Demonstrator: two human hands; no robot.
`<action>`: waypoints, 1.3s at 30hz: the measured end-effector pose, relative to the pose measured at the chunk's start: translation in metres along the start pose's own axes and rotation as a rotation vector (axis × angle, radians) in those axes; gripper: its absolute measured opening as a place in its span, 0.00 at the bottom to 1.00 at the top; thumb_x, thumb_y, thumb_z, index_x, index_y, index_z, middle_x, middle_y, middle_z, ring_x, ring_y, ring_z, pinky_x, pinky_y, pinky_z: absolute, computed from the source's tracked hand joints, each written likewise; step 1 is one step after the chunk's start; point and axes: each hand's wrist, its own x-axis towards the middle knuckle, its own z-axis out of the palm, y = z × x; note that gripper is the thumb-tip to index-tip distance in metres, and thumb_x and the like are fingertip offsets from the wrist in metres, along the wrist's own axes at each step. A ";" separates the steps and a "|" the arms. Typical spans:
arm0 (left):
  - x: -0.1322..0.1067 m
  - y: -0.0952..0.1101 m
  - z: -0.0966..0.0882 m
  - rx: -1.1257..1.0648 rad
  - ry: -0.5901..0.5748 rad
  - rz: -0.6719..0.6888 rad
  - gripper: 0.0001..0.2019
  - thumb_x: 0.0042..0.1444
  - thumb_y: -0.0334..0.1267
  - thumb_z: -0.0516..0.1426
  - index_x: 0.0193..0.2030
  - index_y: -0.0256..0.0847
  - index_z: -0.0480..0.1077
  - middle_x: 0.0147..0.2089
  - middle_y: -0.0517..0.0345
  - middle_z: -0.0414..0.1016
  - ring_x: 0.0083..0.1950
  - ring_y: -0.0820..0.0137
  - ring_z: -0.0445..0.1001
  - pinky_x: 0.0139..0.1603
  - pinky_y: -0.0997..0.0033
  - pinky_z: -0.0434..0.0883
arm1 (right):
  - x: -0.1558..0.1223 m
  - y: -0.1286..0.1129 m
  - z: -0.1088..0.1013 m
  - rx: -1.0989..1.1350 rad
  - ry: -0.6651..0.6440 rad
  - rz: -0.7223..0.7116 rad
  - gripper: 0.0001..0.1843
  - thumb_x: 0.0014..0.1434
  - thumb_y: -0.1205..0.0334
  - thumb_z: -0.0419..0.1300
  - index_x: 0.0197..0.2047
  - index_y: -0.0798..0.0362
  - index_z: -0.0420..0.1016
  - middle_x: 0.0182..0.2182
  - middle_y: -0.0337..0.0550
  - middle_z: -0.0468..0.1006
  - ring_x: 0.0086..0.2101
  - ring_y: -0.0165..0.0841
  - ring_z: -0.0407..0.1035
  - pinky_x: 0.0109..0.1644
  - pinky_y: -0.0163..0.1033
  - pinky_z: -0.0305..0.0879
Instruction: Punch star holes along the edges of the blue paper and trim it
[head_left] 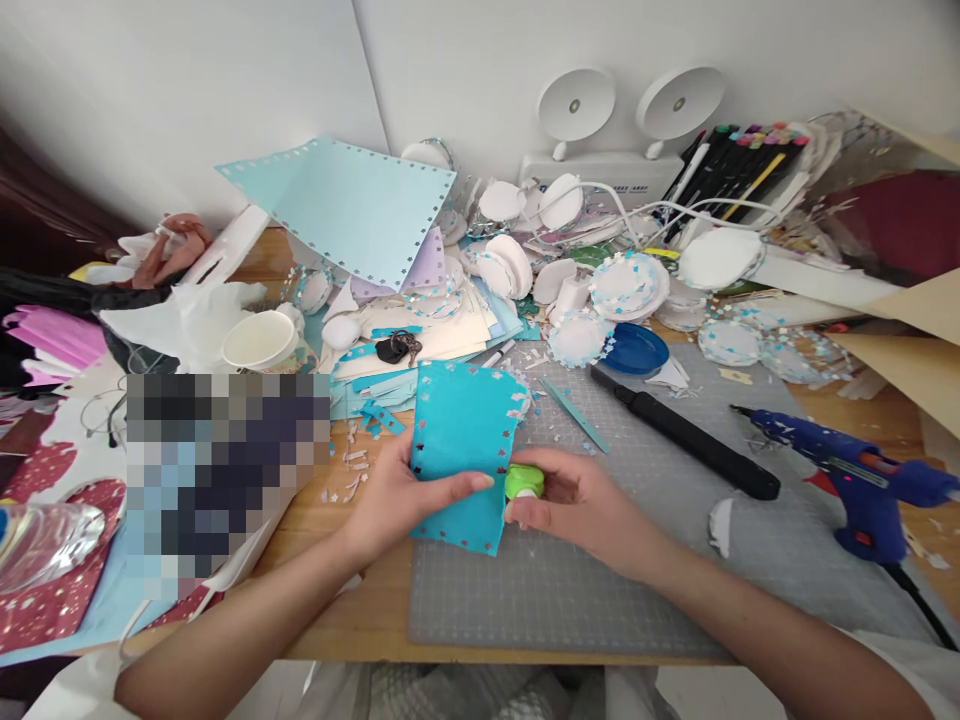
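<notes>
My left hand [420,490] grips a bright blue sheet of paper [465,430], thumb on its face and fingers behind. Small star-shaped holes run along the sheet's edges. At the sheet's right edge, my right hand [574,495] is closed around a small green and white craft punch [523,483]. The punch meets the paper's border; its far side is hidden by my fingers. Both hands are above the near left part of a grey cutting mat [510,600].
A blue hot glue gun [855,475] and a black box cutter [694,440] lie to the right. Behind are white discs with star trims [630,285], a punched light blue sheet [352,210], a paper cup [260,342] and keys [400,347]. A clear bottle [52,545] is at left.
</notes>
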 end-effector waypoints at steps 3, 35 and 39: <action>-0.001 -0.002 -0.001 -0.058 -0.110 -0.077 0.22 0.39 0.40 0.70 0.42 0.39 0.72 0.39 0.55 0.81 0.33 0.64 0.79 0.31 0.69 0.77 | 0.001 0.001 -0.002 -0.031 0.019 -0.024 0.20 0.43 0.52 0.71 0.35 0.53 0.72 0.23 0.34 0.70 0.24 0.27 0.64 0.27 0.34 0.61; 0.004 0.002 -0.005 0.105 -0.138 0.093 0.12 0.45 0.40 0.63 0.23 0.39 0.64 0.25 0.63 0.66 0.27 0.74 0.63 0.26 0.76 0.60 | -0.001 -0.002 -0.003 -0.255 0.002 -0.236 0.17 0.46 0.60 0.69 0.39 0.51 0.70 0.34 0.39 0.69 0.33 0.31 0.66 0.37 0.36 0.67; 0.008 -0.004 -0.010 -0.005 -0.237 0.040 0.10 0.45 0.41 0.61 0.25 0.38 0.66 0.26 0.59 0.69 0.27 0.72 0.67 0.27 0.75 0.63 | -0.005 -0.006 -0.004 -0.369 0.024 -0.247 0.15 0.47 0.60 0.68 0.38 0.53 0.73 0.31 0.38 0.70 0.30 0.30 0.62 0.33 0.35 0.62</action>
